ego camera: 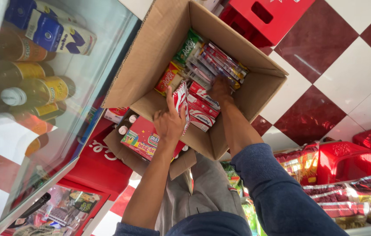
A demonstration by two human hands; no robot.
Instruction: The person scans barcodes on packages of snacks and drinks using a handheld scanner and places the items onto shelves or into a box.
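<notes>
An open brown cardboard box (150,57) stands in front of me, filled with red-and-white toothpaste cartons (203,111), green and red snack packs (187,46) and several slim packets. My left hand (169,121) grips one red-and-white carton (181,102) upright at the box's near edge, index finger stretched up. Reaching deeper in, my right hand (220,91) rests on the stacked cartons and slim packets; its fingers are partly hidden among them.
A glass-door fridge (63,113) with bottles (36,91) and cartons is at left. A red crate (268,17) lies beyond the box, a red basket (347,159) and snack bags (351,196) at right. A red boxed pack (144,137) sits under the box. The floor is red-and-white tile.
</notes>
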